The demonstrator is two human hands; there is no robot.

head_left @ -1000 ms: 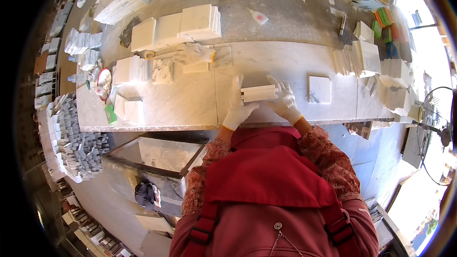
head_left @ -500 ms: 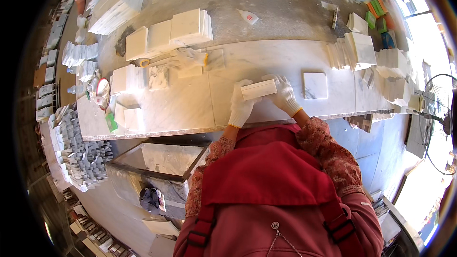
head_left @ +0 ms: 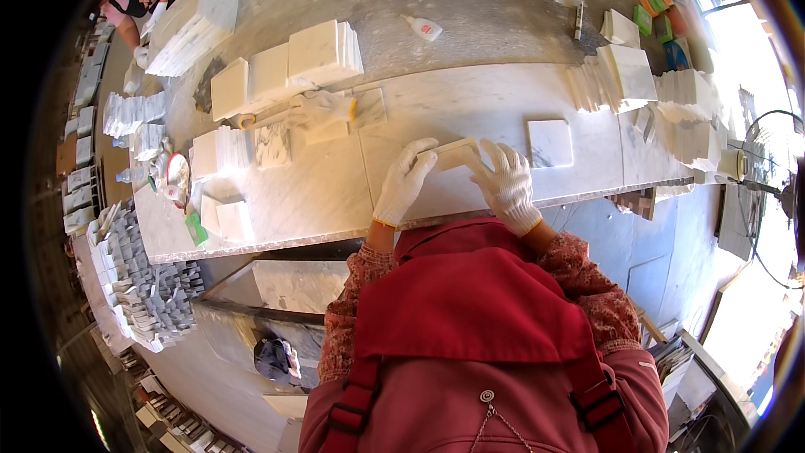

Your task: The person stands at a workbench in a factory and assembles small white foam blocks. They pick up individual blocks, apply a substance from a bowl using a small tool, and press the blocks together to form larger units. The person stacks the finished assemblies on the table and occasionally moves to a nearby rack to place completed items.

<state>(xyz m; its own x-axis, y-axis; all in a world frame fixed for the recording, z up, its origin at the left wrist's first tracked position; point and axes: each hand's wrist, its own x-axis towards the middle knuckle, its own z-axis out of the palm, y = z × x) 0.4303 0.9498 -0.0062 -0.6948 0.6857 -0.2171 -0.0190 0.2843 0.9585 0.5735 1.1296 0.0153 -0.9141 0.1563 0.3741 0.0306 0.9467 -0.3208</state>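
Note:
Between my two gloved hands are pale marble tiles [head_left: 457, 153], held above the slab near its front edge. My left hand [head_left: 404, 182] wears a white knitted glove and grips the left end. My right hand [head_left: 506, 180], gloved the same way, has its fingers bent over the right end. How many tiles are in the hold cannot be made out. To the right of my right hand, a square white tile with grey veining [head_left: 550, 143] lies flat on the marble slab [head_left: 319, 193].
Stacked white tiles [head_left: 268, 71] stand behind a loose glove [head_left: 323, 107]. More tile stacks [head_left: 629, 75] line the right side. A white squeeze bottle [head_left: 425, 28] lies farther back. At the far left a co-worker's gloved hand [head_left: 154, 18] is beside a tall tile stack [head_left: 197, 21].
The held tiles have tipped, so their broad edge face shows less. My fingers have shifted up around the ends, with the right hand's fingers more over the top. The whole view has shifted slightly.

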